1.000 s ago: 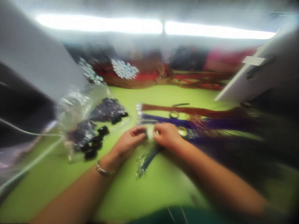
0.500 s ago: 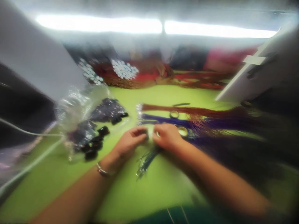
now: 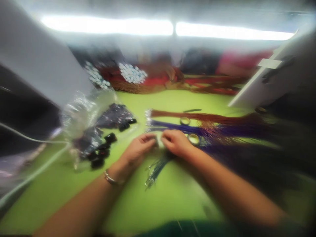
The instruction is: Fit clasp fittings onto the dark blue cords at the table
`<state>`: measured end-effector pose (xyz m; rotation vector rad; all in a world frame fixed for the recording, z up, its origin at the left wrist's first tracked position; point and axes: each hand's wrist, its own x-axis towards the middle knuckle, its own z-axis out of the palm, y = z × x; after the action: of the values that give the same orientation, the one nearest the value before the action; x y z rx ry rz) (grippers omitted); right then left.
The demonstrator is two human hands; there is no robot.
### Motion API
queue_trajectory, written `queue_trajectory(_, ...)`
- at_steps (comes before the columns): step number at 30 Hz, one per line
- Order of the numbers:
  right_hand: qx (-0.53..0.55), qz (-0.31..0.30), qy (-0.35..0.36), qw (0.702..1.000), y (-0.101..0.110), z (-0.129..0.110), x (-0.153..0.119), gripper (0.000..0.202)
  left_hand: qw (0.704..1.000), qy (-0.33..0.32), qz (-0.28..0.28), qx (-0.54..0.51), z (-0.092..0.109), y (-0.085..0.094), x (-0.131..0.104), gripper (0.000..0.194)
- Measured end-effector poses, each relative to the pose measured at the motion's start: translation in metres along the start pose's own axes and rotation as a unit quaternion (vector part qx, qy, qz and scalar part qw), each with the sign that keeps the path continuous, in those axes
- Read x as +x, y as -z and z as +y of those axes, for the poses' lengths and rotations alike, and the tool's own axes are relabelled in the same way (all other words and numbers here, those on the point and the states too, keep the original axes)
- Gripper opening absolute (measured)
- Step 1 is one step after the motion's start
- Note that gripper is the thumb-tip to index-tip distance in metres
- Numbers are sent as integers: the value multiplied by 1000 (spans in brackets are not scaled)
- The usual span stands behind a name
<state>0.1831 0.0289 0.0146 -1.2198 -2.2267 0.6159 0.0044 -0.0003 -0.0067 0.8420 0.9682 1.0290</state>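
My left hand pinches a small dark piece that looks like a black connector; blur hides its details. Just to the right, the thumb and fingers of my right hand are closed in a pinch facing it, and what they hold is too small to make out. A narrow gap separates the two sets of fingertips. Below my right hand lies a bundle of dark wires with metal tips on the near ends. Several black connectors spill from a clear plastic bag left of my left hand.
Behind my right hand lie brown wires, blue-purple wires and two tape rolls, one beside my knuckles. Wire bundles with white ends line the back. Panels flank the green table, the right one angled.
The view has shifted very slightly. My right hand's fingers have changed their bend a little, while my left hand keeps its pinch on the dark piece.
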Motion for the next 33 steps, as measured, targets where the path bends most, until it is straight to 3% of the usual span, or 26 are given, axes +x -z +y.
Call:
queue_trajectory(9,112,-18,-87,990,-3,1,5,15,994,-84,16,68,-8,2,2,33)
queue_trajectory(18,122,-20,-126,984,-7,4,5,13,993,-85,26,76,-9,3,5,34)
queue_trajectory(21,109,-18,-113,987,-8,4,4,14,993,-87,27,72,-8,2,4,35)
queue_trajectory(27,33,-23,-2,999,-6,4,0,16,995,-61,14,79,-7,-1,5,35)
queue_trajectory(33,-3,-35,18,999,-6,5,1,16,998,-19,12,59,-3,-1,4,32)
